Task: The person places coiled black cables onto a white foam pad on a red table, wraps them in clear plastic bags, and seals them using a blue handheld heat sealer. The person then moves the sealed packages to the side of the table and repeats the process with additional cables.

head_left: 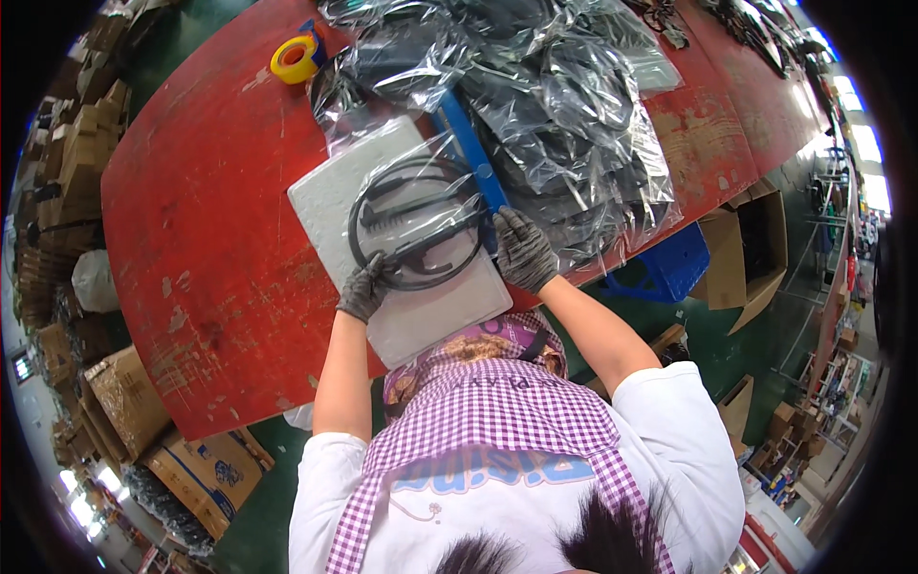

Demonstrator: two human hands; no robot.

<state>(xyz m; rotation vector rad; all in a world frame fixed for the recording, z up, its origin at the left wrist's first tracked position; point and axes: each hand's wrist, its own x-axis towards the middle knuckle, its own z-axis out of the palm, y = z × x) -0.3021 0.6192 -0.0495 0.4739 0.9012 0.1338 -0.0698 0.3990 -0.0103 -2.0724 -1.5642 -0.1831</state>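
Note:
A clear plastic bag with a coiled black cable inside lies on a pale flat board. My left hand, in a grey glove, pinches the bag's near left edge beside the coil. A long blue bar runs along the bag's right side. My right hand, gloved too, has its fingers closed at the near end of this bar; whether they also grip the bag's edge is hidden. Just right of the bar lies a heap of clear bags with dark contents.
The red worn table spreads to the left. A yellow tape roll sits near its far edge. Below the right edge are a blue plastic stool and an open carton. Cardboard boxes stand on the floor at left.

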